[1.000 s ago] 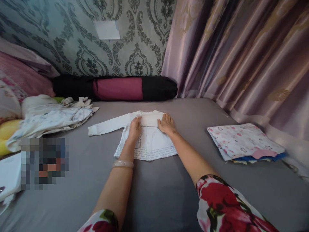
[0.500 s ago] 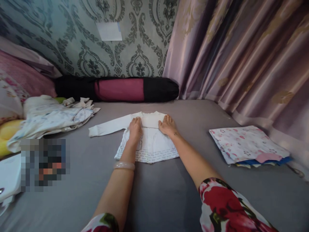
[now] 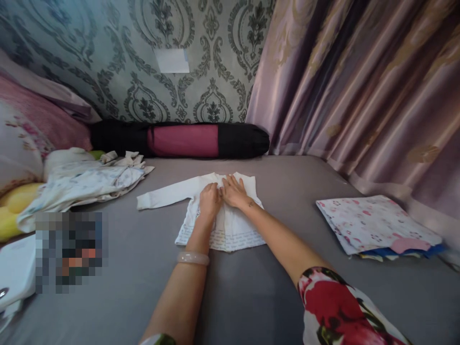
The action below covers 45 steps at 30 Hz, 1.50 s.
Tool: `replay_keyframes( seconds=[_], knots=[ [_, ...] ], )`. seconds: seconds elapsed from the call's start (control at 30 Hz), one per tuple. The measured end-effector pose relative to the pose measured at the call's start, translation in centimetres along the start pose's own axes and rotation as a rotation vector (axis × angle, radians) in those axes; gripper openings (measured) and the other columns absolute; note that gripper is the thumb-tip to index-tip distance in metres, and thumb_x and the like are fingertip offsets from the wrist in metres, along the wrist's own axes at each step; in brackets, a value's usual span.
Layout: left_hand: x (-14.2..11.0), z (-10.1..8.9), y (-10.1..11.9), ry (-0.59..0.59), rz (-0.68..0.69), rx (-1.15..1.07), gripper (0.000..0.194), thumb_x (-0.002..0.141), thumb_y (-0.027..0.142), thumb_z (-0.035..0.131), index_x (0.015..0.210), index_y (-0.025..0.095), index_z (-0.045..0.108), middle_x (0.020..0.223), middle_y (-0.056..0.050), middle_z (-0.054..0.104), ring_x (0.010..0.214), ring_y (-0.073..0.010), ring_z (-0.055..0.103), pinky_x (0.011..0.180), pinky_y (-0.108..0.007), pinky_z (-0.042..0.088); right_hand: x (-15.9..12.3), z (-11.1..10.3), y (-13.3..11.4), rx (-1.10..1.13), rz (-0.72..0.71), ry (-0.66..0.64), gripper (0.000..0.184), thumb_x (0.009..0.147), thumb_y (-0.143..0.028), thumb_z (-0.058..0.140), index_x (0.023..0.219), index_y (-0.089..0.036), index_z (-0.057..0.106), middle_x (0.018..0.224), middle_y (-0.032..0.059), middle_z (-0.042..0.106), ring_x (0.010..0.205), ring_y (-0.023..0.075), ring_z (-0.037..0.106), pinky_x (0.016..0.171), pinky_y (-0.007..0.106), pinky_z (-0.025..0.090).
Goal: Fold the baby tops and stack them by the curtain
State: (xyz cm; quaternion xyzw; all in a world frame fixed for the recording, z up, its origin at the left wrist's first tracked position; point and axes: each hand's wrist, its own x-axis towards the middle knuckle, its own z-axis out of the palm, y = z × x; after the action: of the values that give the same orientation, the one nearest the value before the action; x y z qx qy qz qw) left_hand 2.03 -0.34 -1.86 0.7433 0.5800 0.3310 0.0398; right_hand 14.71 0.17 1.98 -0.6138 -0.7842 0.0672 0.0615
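Observation:
A small white long-sleeved baby top (image 3: 244,230) with rows of print along its hem lies spread on the grey bed sheet. One sleeve (image 3: 165,192) stretches out to the left; on the right side no sleeve sticks out. My left hand (image 3: 209,203) is closed on the upper middle of the top, its fingers curled and their tips hidden. Right beside it, my right hand (image 3: 233,191) lies flat with fingers spread across the chest of the garment, close to the neckline.
Folded printed clothes (image 3: 377,223) lie to the right, near the curtain (image 3: 345,96). At left are a loose heap of clothes (image 3: 97,179), a yellow plush thing (image 3: 17,203) and a white device (image 3: 17,273). A long black and maroon bag (image 3: 183,141) lies along the wall.
My right hand has slid left from the top's right shoulder to its middle, beside my left hand. My left hand has curled shut. The whole view has shifted slightly.

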Motion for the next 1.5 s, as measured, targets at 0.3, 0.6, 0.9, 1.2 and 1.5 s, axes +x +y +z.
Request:
replay_keyframes(
  seconds=[0.3, 0.6, 0.9, 1.2, 1.5],
  knots=[
    [-0.4, -1.2, 1.1, -0.203, -0.063, 0.133, 0.034, 0.098, 0.019, 0.030, 0.114, 0.012, 0.059, 0.115, -0.015, 0.064, 0.112, -0.0226, 0.058, 0.098, -0.034, 0.044, 1.1, 1.6, -0.2, 0.114, -0.001, -0.075, 0.059, 0.102, -0.037, 0.015, 0.154, -0.012, 0.023, 0.163, 0.0078, 0.015, 0.150, 0.0206, 0.009, 0.120, 0.044, 0.007],
    [-1.4, -1.5, 3.2, -0.397, -0.197, 0.262, 0.075, 0.096, 0.055, 0.033, 0.149, 0.003, 0.030, 0.158, -0.022, 0.026, 0.147, -0.0327, 0.021, 0.119, -0.046, 0.018, 0.2, 1.3, 4.8, -0.027, 0.226, -0.049, 0.067, 0.100, -0.044, 0.018, 0.154, -0.003, 0.019, 0.162, 0.0162, 0.015, 0.150, 0.0260, 0.010, 0.120, 0.045, 0.005],
    [-1.3, -1.4, 3.1, -0.420, -0.201, 0.262, 0.079, 0.094, 0.058, 0.035, 0.151, 0.003, 0.028, 0.158, -0.022, 0.023, 0.148, -0.0332, 0.019, 0.119, -0.047, 0.018, 1.8, -0.1, 5.6, -0.092, 0.253, -0.007, 0.051, 0.099, -0.036, 0.031, 0.137, -0.007, 0.050, 0.145, 0.0212, 0.046, 0.136, 0.0303, 0.039, 0.112, 0.047, 0.021],
    [-1.2, -1.2, 4.0, -0.376, -0.097, 0.239, 0.075, 0.095, 0.055, 0.035, 0.151, 0.006, 0.029, 0.160, -0.020, 0.020, 0.149, -0.0340, 0.012, 0.119, -0.051, 0.016, 5.7, -1.1, 5.9, -0.093, 0.206, 0.057, 0.036, 0.095, -0.013, 0.035, 0.116, -0.015, 0.065, 0.127, 0.0151, 0.061, 0.121, 0.0251, 0.052, 0.098, 0.035, 0.037],
    [-1.8, -0.3, 4.2, -0.412, -0.098, 0.271, 0.086, 0.090, 0.067, 0.034, 0.151, 0.006, 0.030, 0.159, -0.021, 0.020, 0.149, -0.0345, 0.014, 0.119, -0.052, 0.013, 6.9, 0.4, 6.6, -0.024, 0.229, 0.175, 0.033, 0.100, -0.023, 0.037, 0.116, -0.016, 0.065, 0.124, 0.0129, 0.061, 0.117, 0.0263, 0.052, 0.096, 0.036, 0.038]
  ],
)
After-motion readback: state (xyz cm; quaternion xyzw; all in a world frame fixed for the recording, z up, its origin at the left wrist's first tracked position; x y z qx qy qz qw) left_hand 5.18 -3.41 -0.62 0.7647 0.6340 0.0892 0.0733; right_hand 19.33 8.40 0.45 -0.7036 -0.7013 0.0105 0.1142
